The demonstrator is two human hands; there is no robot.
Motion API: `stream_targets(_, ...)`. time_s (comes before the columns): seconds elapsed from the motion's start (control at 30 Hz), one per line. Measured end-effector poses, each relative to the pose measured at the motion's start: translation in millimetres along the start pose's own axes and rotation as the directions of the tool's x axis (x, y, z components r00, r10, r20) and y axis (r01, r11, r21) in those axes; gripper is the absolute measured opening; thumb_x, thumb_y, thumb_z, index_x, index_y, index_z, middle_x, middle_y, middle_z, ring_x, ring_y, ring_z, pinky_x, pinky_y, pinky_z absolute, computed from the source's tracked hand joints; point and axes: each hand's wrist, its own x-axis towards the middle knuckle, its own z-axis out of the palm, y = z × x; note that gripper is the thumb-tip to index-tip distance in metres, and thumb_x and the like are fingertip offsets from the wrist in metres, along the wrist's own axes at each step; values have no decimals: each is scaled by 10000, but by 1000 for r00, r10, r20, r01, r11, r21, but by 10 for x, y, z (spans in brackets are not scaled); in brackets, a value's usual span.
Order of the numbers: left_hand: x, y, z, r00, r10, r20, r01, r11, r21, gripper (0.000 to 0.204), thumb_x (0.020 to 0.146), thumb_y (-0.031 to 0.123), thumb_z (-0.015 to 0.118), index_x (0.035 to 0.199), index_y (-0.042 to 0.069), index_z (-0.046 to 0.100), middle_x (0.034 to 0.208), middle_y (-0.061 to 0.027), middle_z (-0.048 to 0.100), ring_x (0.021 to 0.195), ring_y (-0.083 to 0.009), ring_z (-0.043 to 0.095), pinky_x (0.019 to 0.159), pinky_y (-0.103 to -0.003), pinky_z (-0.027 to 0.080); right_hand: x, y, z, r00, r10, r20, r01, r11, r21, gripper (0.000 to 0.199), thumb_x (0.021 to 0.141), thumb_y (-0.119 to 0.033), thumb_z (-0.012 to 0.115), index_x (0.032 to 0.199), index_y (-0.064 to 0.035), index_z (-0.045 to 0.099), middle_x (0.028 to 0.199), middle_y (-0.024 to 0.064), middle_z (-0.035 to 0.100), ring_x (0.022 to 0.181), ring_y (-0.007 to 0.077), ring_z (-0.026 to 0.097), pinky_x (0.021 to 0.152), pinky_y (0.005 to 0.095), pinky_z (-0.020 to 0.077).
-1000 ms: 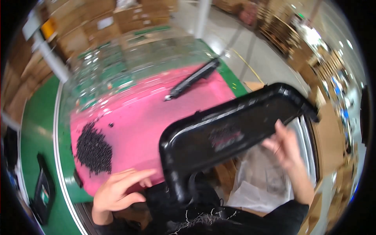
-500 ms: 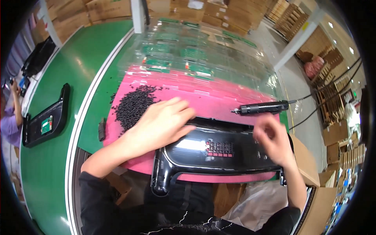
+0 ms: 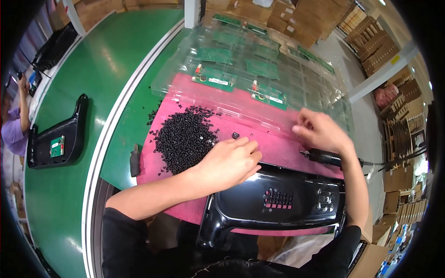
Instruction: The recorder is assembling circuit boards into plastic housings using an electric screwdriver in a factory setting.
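A glossy black plastic housing (image 3: pixel 245 204) with a curved leg at its left lies on the pink mat (image 3: pixel 278 141). My left hand (image 3: pixel 234 160) is at its upper left edge, fingers bent and pressed together; what they hold, if anything, is hidden. Just beyond those fingers is a small black part (image 3: pixel 235 135). A heap of tiny black screws (image 3: pixel 183 139) spreads left of this hand. My right hand (image 3: pixel 322 132) hovers over the mat near the clear tray, thumb and curved fingers apart, nothing visible between them. Below it lies a black electric screwdriver (image 3: pixel 324 156), partly behind my forearm.
Clear plastic trays (image 3: pixel 176 95) with several green circuit boards (image 3: pixel 215 78) stand at the back. On the green surface at left sits another black housing (image 3: pixel 76 143) holding a board. A dark stubby tool (image 3: pixel 135 162) lies beside the mat. Far left, a person in purple (image 3: pixel 16 127) works.
My right hand has moved off the housing, up and away toward the trays. My left hand remains by the housing's upper left edge. The whole view has shifted.
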Motion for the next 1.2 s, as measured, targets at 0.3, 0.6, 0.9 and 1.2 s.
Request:
stream_targets(0.3,-16,28,8,998,37,42,-39,998,50,165,792,169,689,788,57,568,839,-70,523,783,-213,581,602,-325,524,2113,322,-224,788,-41,-614,-185,936,-300,342,902,-345,575,1160,-121,583,1151,154,604,1087,335,591,885,460,493)
stream_targets(0.6,-76,16,35,999,-5,-34,3,999,-35,146,783,156,654,760,50,556,806,-63,516,792,-209,561,635,-333,526,3252,325,-111,865,121,-488,-307,896,-322,480,973,-328,377,1378,-83,463,1576,56,252,1409,304,285,1136,516,251)
stream_targets(0.9,-72,-50,25,1000,-12,-27,11,999,-30,156,793,154,650,756,45,544,807,-66,515,796,-220,568,616,-339,524,3280,296,-118,874,74,-480,-286,877,-386,634,983,-348,412,1498,-20,240,1580,76,200,1434,309,214,1129,521,241)
stream_targets(1.2,-59,22,-41,999,37,-6,-37,999,-18,252,805,233,703,916,40,585,916,-98,525,877,-251,554,643,-332,515,1970,16,-405,727,-460,-510,55,779,-625,571,936,-141,509,1433,45,298,1499,160,277,1364,379,276,1115,501,273)
